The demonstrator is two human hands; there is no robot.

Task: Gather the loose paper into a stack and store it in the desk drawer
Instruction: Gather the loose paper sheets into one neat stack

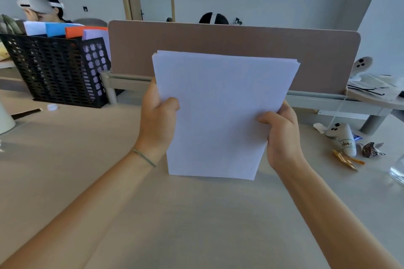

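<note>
I see the paper stack (220,113) stood upright on its lower edge near the middle of the desk (196,225). My left hand (157,122) grips its left side and my right hand (282,135) its right, thumbs across the front. A black mesh basket (54,70) of coloured folders sits toward the desk's far left edge, and a small plush toy (345,140) lies toward the right edge.

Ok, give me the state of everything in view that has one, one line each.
paper stack: gathered, held upright, bottom edge on the desk, top edges slightly uneven
left hand: shut on the stack's left edge
right hand: shut on the stack's right edge
black mesh basket: upright, holding coloured folders
desk drawer: not in view
</note>
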